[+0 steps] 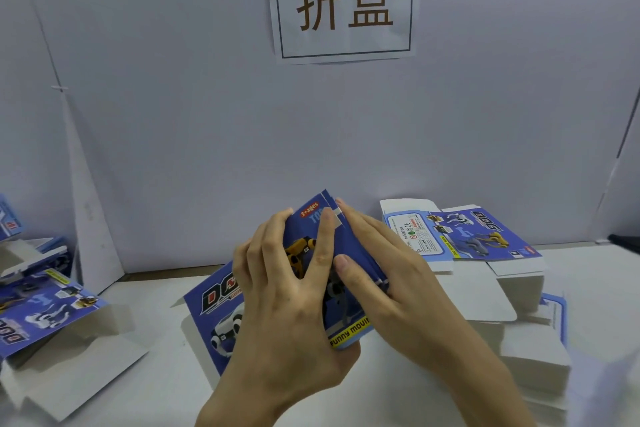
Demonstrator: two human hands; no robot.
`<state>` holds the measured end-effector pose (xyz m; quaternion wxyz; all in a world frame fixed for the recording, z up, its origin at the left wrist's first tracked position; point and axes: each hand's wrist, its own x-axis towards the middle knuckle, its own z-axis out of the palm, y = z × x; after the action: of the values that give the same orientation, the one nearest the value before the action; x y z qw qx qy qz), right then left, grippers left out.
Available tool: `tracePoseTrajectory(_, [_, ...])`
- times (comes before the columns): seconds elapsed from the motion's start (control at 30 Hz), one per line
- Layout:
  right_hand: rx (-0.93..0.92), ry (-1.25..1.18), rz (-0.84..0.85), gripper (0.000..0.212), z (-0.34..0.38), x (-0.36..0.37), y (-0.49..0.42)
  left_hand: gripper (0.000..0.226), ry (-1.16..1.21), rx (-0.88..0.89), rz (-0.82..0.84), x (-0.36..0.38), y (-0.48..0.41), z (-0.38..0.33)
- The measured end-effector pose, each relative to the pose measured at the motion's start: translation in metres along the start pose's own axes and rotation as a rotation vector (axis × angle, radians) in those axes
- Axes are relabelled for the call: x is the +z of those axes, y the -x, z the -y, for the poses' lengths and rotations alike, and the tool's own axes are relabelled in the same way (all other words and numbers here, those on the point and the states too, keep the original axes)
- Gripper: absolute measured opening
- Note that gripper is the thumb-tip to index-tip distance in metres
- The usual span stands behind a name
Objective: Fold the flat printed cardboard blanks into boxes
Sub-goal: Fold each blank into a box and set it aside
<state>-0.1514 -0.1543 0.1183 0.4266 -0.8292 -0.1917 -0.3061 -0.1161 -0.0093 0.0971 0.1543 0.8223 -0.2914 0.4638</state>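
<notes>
blank (215,302): we've got it tilted over the table (162,388), caught between both hands
left hand (287,305): fingers spread over the printed face, thumb hooked under the bottom edge
right hand (394,274): fingers straight and together, flat on the side panel
stack (467,236): more blanks, just past our right fingertips
pile (45,315): well left of the left fingers

White paper sign (343,2) high on the backdrop, two big brown characters in a thin dark frame, pale backdrop board (207,132) behind everything, white panel (90,218) leaning at the far-left corner of the white table (152,291), dark blurred object (623,242) at the table's right edge
</notes>
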Motion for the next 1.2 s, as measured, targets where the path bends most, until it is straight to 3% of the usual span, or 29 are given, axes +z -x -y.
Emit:
tracePoseTrajectory(0.33, [-0.042,0.105,-0.004,0.056,0.005,-0.002,0.002,0.118,0.043,-0.018,-0.013,-0.002,0.000,-0.004])
tracePoseTrajectory(0.47, [-0.026,-0.175,-0.014,0.058,0.009,-0.006,0.002,0.108,0.040,0.006,-0.045,-0.009,-0.007,-0.004])
tracePoseTrajectory(0.53, [-0.011,-0.259,-0.059,0.059,0.008,-0.010,0.002,0.105,0.050,-0.068,-0.074,-0.012,-0.011,-0.004])
tracePoseTrajectory(0.6, [0.021,-0.258,-0.101,0.064,0.005,-0.012,0.001,0.111,0.134,-0.251,-0.098,-0.016,-0.013,-0.005])
tracePoseTrajectory(0.67, [0.037,-0.347,-0.132,0.056,0.003,-0.013,-0.001,0.121,0.233,-0.354,-0.083,-0.018,-0.012,-0.004])
tracePoseTrajectory(0.77, [0.000,-0.441,-0.241,0.032,-0.001,-0.008,-0.004,0.132,0.472,-0.358,-0.021,-0.018,-0.010,0.003])
tracePoseTrajectory(0.83, [0.017,-0.473,-0.332,0.026,-0.006,-0.009,-0.004,0.122,0.670,-0.395,0.008,-0.019,-0.011,0.008])
tracePoseTrajectory(0.9, [0.037,-0.514,-0.367,0.027,-0.009,-0.016,-0.004,0.095,0.848,-0.418,-0.008,-0.019,-0.011,0.014])
tracePoseTrajectory(0.97, [0.043,-0.523,-0.326,0.028,-0.008,-0.021,-0.002,0.056,1.002,-0.395,-0.045,-0.020,-0.010,0.015])
tracePoseTrajectory(1.03, [0.019,-0.546,-0.233,0.025,-0.003,-0.020,0.000,0.030,1.168,-0.401,-0.114,-0.023,-0.008,0.011])
tracePoseTrajectory(1.13, [0.004,-0.684,-0.113,0.030,0.006,-0.012,0.003,0.027,1.519,-0.441,-0.181,-0.030,-0.008,0.005])
tracePoseTrajectory(1.2, [-0.023,-0.761,-0.119,0.029,0.011,-0.009,0.004,0.020,1.570,-0.413,-0.194,-0.036,-0.009,0.004])
